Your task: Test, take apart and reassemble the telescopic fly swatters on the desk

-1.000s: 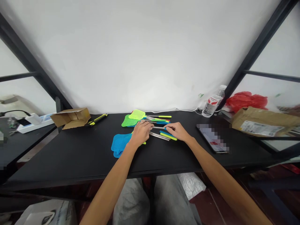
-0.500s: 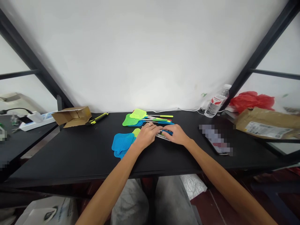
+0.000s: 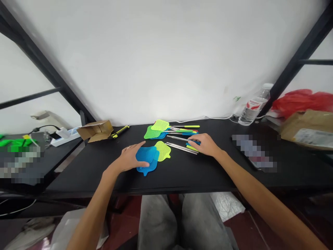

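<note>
My left hand (image 3: 130, 159) reaches over a small group of loose blue fly swatter heads (image 3: 148, 160), fingers stretched and thumb apart, the thumb lying over the blue mesh. Beside them is a yellow-green swatter head (image 3: 163, 151). My right hand (image 3: 206, 144) is closed round the blue handle of a thin metal rod (image 3: 177, 138) that points left. Just below it lie several bare metal rods (image 3: 181, 148), one with a yellow-green handle. Farther back is a pile of whole fly swatters (image 3: 153, 132) with green, yellow-green and blue heads, handles toward the right.
An open cardboard box (image 3: 95, 131) and a black-and-yellow utility knife (image 3: 121, 132) lie at the back left. To the right are a phone (image 3: 249, 154), a water bottle (image 3: 255, 106), and a cardboard parcel (image 3: 309, 130) under a red plastic bag (image 3: 304, 100). A power strip (image 3: 65, 136) sits at the left.
My hands have moved apart: the left has gone left onto the blue heads, the right draws a blue-handled rod rightward. The yellow-green head and bare rods are now uncovered. The view has shifted.
</note>
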`<state>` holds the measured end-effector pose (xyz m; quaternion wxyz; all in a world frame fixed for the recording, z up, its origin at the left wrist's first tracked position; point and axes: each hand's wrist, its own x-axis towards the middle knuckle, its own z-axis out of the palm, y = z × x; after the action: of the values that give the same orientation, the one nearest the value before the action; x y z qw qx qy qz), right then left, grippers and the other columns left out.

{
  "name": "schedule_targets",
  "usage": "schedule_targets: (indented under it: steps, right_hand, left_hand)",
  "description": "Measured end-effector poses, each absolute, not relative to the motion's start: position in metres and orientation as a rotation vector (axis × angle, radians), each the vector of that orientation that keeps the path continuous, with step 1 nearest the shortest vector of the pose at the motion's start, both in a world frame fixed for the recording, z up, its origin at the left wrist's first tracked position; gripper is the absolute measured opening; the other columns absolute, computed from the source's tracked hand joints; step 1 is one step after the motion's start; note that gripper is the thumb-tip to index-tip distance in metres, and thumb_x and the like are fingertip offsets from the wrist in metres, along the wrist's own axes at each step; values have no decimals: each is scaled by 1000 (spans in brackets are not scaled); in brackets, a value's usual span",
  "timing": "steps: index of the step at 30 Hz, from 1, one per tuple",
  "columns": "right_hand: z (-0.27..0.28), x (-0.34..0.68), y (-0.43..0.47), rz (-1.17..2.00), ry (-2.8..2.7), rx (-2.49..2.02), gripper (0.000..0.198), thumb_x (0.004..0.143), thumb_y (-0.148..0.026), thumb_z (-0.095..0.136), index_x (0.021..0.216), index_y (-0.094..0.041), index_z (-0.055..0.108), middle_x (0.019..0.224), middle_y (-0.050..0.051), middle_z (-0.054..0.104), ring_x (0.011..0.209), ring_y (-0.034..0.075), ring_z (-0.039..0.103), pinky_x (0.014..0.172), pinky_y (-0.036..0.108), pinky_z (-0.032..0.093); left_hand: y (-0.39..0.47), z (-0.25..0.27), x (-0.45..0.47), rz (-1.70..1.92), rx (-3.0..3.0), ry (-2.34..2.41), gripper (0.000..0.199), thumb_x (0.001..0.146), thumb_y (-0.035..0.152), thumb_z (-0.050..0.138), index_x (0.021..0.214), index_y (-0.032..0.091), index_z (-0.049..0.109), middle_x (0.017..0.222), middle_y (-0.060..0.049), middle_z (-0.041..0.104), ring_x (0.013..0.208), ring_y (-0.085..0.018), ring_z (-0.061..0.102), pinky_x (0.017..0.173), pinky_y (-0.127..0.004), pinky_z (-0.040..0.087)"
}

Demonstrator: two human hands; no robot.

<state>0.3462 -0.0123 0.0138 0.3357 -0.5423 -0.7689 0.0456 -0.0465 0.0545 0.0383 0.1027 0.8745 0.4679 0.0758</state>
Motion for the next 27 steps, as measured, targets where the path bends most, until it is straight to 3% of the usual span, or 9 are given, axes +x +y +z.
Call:
schedule_targets:
  steps: [10, 17, 20, 23, 27]
  right_hand:
    - [14, 346, -13, 122, -2002, -1389, 27, 93, -38, 57, 101, -26, 79, 103, 4, 78, 91, 24, 72, 77, 31, 51]
    - [15, 345, -13, 117, -2002, -1368, 26, 92, -38, 58, 99, -25, 79, 98, 4, 78, 85, 23, 72, 74, 30, 50]
    - [16, 344, -13, 104, -2001, -1361, 26, 92, -38, 57, 98, -25, 79, 94, 4, 78, 79, 21, 71, 74, 29, 48]
    - [16, 344, -13, 105, -1996, -1354, 25, 92, -37, 57, 97, -25, 79, 92, 4, 78, 78, 20, 70, 73, 28, 47]
    - [15, 345, -12, 116, -1997, -1341, 25, 92, -38, 58, 96, -26, 79, 91, 3, 78, 75, 19, 69, 72, 27, 46]
  left_hand:
    - [52, 54, -45, 109, 2580, 1271, 117, 59, 73, 76, 157, 26, 31, 157, -15, 38, 145, -41, 33, 116, -52, 28]
    - [68, 63, -39, -10, 2543, 1273, 117, 55, 70, 80, 152, 22, 38, 135, -17, 56, 130, -40, 50, 110, -52, 35]
    - [68, 61, -39, -3, 2541, 1307, 108, 50, 71, 81, 139, 17, 51, 128, -16, 56, 122, -38, 54, 102, -48, 44]
    - [71, 60, -40, 184, 2527, 1365, 99, 49, 69, 82, 128, 16, 54, 122, -14, 58, 114, -35, 58, 92, -43, 50]
    - [85, 62, -30, 555, 2402, 1485, 72, 59, 66, 79, 109, 19, 58, 90, -4, 65, 85, -28, 64, 73, -38, 51]
